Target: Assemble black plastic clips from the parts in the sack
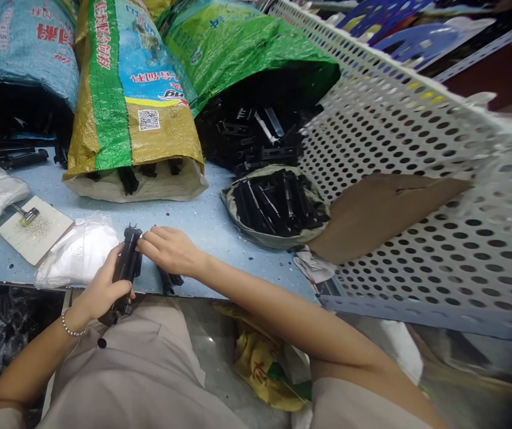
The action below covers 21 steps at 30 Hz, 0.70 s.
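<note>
Close to the table's front edge, my left hand [106,286] is wrapped round a black plastic part [127,259], long and held upright at a slant. The fingers of my right hand [168,247] are closed at the upper right side of that same part, near its top end. Further black parts [168,280] lie at the table edge, below my right wrist. Beside my left hand is a white plastic bundle [79,250]. A round cloth-lined container [278,205] of black parts stands to the right.
Woven sacks, one blue [23,53], one gold and green [135,137], one green [256,53], lie open on the blue table [202,220]. A perforated white panel [399,143] borders the right. A small board [36,229] lies at left.
</note>
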Each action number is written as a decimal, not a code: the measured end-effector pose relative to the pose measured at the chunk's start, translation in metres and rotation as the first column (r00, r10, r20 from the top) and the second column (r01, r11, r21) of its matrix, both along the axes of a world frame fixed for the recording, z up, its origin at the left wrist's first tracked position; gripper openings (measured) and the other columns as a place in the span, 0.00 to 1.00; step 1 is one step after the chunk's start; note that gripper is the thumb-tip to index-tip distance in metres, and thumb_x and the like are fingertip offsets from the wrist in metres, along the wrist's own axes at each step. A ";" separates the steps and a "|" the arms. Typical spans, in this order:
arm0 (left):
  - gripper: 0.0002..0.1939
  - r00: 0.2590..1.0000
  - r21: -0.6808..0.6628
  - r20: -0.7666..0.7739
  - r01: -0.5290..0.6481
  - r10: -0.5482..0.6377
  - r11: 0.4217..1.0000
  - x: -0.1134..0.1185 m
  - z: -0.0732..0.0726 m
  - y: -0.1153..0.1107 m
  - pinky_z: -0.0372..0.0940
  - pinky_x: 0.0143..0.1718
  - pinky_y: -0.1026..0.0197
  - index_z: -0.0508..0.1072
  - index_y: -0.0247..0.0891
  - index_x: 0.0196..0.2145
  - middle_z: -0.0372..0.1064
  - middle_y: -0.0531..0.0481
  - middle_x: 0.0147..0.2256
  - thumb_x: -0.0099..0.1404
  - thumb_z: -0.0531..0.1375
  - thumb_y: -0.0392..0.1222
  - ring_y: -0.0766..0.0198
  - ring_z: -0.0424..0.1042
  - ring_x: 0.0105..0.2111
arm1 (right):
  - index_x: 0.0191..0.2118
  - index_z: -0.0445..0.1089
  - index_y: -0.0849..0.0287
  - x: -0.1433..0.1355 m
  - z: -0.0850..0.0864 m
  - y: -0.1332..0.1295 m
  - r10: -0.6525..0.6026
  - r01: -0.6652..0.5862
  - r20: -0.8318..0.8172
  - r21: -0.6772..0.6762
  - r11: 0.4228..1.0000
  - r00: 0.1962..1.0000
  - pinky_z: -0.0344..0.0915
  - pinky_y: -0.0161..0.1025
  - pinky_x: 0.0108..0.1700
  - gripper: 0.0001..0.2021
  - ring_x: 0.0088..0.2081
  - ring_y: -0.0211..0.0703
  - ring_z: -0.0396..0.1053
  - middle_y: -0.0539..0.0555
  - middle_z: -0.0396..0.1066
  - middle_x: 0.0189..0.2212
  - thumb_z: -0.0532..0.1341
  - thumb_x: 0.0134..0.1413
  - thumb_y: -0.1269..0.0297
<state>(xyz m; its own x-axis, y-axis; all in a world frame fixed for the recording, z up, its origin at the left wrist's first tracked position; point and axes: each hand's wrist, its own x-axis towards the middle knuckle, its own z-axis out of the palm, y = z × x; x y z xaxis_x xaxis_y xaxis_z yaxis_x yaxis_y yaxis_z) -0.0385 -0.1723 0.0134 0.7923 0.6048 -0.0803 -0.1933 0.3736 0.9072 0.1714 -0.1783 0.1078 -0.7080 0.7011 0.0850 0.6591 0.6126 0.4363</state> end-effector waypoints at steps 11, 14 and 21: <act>0.42 0.994 0.094 -0.072 -0.078 0.085 0.992 0.005 -0.003 -0.002 0.71 0.34 0.54 0.42 0.40 0.69 0.70 0.46 0.36 0.61 0.56 0.36 0.58 0.73 0.31 | 0.36 0.68 0.64 -0.004 -0.016 -0.007 -0.424 0.277 -0.297 -0.430 0.860 0.856 0.56 0.39 0.32 0.27 0.30 0.42 0.63 0.57 0.68 0.28 0.39 0.73 0.52; 0.44 0.962 0.302 -0.134 -0.188 0.237 0.935 0.008 -0.009 -0.004 0.69 0.45 0.51 0.42 0.40 0.70 0.69 0.42 0.46 0.60 0.57 0.35 0.57 0.73 0.39 | 0.38 0.67 0.64 -0.008 -0.025 -0.008 -0.735 0.317 -0.346 -0.736 0.598 0.583 0.59 0.36 0.30 0.29 0.25 0.38 0.63 0.53 0.66 0.25 0.34 0.73 0.52; 0.42 0.999 -0.004 -0.031 -0.039 0.038 0.999 0.004 -0.006 0.003 0.70 0.29 0.57 0.42 0.44 0.69 0.70 0.46 0.40 0.62 0.55 0.37 0.61 0.73 0.28 | 0.46 0.68 0.63 -0.001 -0.016 -0.003 -0.249 0.206 -0.143 -0.260 0.943 0.958 0.59 0.39 0.37 0.16 0.38 0.45 0.65 0.59 0.68 0.35 0.46 0.72 0.61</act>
<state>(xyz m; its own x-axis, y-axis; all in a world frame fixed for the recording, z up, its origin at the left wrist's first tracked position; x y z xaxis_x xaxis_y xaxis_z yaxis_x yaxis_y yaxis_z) -0.0345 -0.1692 0.0074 0.7655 0.6345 -0.1067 -0.1797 0.3701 0.9114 0.1708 -0.1817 0.0920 -0.5166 0.8562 0.0001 0.8448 0.5097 0.1629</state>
